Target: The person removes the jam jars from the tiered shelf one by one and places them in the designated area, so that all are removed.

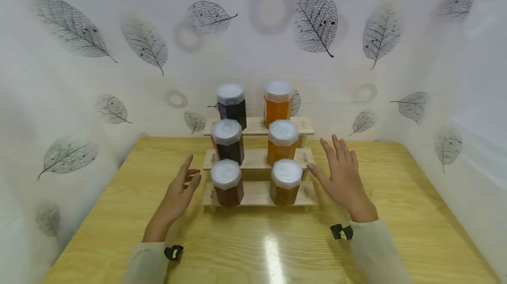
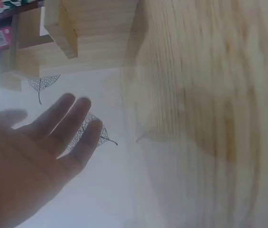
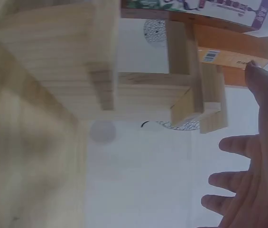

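A three-step wooden rack (image 1: 256, 193) stands on the table with several white-lidded jars, two on each step. Down its left side are a dark jar at the top (image 1: 233, 112), another dark one in the middle (image 1: 229, 148) and a brown one at the bottom (image 1: 229, 193). An orange jar (image 1: 278, 108), an amber jar (image 1: 282, 149) and a browner jar (image 1: 284, 192) line the right side. My left hand (image 1: 176, 198) hovers left of the rack, fingers loosely extended, holding nothing. On the other side, my right hand (image 1: 343, 180) is spread beside the rack, holding nothing.
The rack sits toward the back of a light wooden table (image 1: 237, 248). Behind and at both sides hangs a white cloth (image 1: 253, 55) printed with dark leaves. A small black device (image 1: 173, 253) is at the left cuff and another (image 1: 341, 232) at the right.
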Demonstrator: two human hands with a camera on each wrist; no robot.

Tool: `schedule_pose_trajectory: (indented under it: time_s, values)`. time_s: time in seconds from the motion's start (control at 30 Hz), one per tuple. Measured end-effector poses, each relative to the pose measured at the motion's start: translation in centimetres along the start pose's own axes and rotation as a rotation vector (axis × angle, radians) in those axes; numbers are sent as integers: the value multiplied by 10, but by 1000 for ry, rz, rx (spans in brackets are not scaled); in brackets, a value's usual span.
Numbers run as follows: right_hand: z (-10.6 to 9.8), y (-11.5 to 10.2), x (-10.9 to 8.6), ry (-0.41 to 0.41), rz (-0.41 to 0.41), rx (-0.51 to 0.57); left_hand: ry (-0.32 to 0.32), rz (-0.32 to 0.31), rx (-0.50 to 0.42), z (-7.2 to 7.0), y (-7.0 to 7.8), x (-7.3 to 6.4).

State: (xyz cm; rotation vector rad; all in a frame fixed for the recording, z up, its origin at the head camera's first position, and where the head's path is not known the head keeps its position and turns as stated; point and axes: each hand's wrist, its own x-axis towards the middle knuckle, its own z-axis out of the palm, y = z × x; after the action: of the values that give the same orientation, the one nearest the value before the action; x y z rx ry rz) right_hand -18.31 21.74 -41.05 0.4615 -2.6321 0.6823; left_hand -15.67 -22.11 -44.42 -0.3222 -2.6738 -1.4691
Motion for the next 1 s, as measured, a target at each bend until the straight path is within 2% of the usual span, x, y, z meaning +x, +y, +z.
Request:
schedule_pose_trajectory:
  time_s: [0.17,0.27,0.43,0.6,0.8,1.0]
  values:
    - [-9,-4,16,90,-49,79,-27,-26,-63,6,-1,-2]
    - [-14,-8,27,104,-63,110,-46,-32,-94,10,-3,-3]
    - [-22,-14,41,82,-72,136,-72,-58,-157,11,-5,-3]
    - [-29,-17,52,62,-86,180,-134,-85,-201,12,-7,-2]
    - [-32,-19,67,-8,-92,263,-158,-94,-271,13,-6,1]
    - [-39,-25,87,-29,-107,285,-191,-109,-267,14,-7,1]
